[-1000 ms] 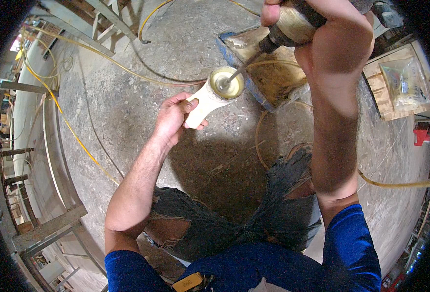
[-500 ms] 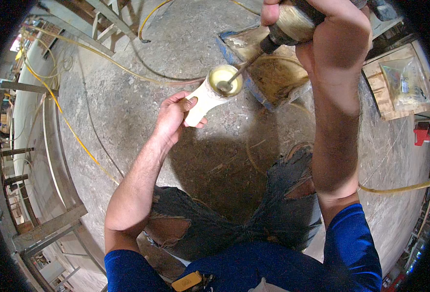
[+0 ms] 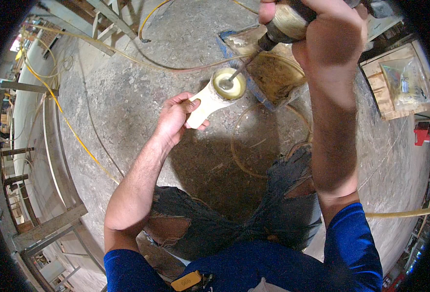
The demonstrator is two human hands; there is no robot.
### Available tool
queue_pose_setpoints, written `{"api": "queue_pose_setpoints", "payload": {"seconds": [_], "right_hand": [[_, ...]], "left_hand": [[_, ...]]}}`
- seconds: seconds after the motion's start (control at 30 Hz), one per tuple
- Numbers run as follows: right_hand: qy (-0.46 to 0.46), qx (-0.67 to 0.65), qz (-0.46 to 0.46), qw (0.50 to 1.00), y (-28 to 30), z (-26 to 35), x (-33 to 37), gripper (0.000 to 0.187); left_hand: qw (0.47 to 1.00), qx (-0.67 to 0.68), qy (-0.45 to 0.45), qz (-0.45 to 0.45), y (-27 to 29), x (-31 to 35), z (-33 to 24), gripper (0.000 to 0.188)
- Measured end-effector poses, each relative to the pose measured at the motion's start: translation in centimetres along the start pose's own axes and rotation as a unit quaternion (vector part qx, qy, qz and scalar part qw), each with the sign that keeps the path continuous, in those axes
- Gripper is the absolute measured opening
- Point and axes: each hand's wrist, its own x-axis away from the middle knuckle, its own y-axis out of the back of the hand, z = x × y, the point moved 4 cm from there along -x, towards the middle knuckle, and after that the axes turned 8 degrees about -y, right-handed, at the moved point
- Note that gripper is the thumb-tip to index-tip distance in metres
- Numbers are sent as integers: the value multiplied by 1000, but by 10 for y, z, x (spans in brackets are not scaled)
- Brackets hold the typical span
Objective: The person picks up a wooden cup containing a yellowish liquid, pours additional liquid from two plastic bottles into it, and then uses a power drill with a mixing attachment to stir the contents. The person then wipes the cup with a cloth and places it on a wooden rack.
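Observation:
In my left hand (image 3: 176,117) is a pale cream cup-like container (image 3: 201,109), gripped around its narrower lower part, with the thumb across its side. Its round mouth tilts to the upper right and shows a cream-coloured mixture (image 3: 234,91) inside. A thin metal shaft (image 3: 246,65) reaches down into the mouth, its end touching the mixture. The shaft comes from the chuck of a power drill (image 3: 288,23) held by my right hand (image 3: 334,31). The picture's upper edge cuts off part of the drill, and my wrist hides its grip.
Beyond the container lies a stained tray with blue edges (image 3: 269,103), crossed by a yellowish hose (image 3: 195,68). To the right stands a wooden box (image 3: 378,92) bearing a clear plastic bag (image 3: 404,80). Wooden framing (image 3: 49,226) runs along the left, near an orange hose (image 3: 76,138).
The container has moved slightly right and its mouth has come a little lower. The drill and my right hand have shifted slightly left. The yellowish hose has shifted on the floor.

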Motion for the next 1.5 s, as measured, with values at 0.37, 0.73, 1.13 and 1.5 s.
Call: {"api": "queue_pose_setpoints", "payload": {"seconds": [0.37,0.73,1.13,1.5], "right_hand": [[-16,-45,16,999,2,1,0,16],[-13,-68,20,997,-3,4,3,12],[6,-93,73,993,2,0,0,12],[4,-53,12,999,-3,5,5,13]], "left_hand": [[1000,0,-18,-18,-1,-2,-4,15],[1000,-5,-8,-14,-2,-2,-3,17],[999,-19,-26,-13,0,-3,-6,17],[999,-15,-26,-18,-2,-2,-7,16]]}}
